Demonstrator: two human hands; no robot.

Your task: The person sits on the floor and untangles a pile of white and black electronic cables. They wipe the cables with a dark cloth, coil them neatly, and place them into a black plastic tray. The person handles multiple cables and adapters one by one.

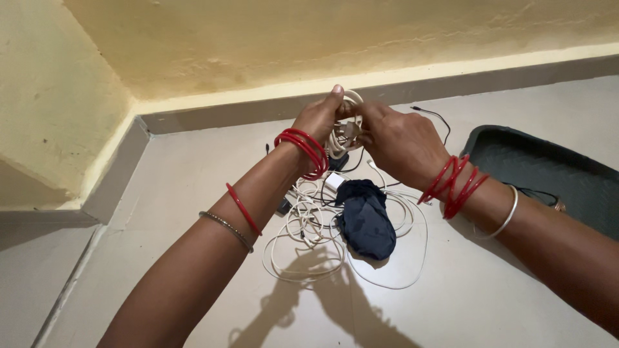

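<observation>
Holding a small coil of white cable (347, 125) raised above the floor (490, 290), the left hand (317, 120) and right hand (396, 142) both pinch it, fingers pressed around its loops; beneath lie loose white cables (309, 225), still tangled, a dark blue pouch (365, 219) and a dark tray (548, 171); judging by this, one coil is wound, most remains.
</observation>
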